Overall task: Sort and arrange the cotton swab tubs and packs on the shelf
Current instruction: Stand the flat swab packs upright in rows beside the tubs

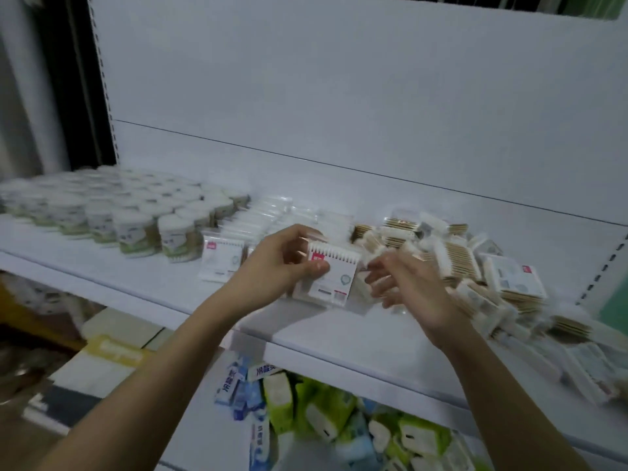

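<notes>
On white shelf point(112, 266) — tubs point(112, 215), packs point(475, 266), dim room

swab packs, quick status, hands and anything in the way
Left hand grips one white swab pack. Right hand open, blurred, empty. Loose pack pile at right; tubs in rows at left.

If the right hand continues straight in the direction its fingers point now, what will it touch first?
Probably the pack of cotton swabs gripped by the left hand. The right hand points its blurred fingers leftward at its edge, though depth is uncertain.
</notes>
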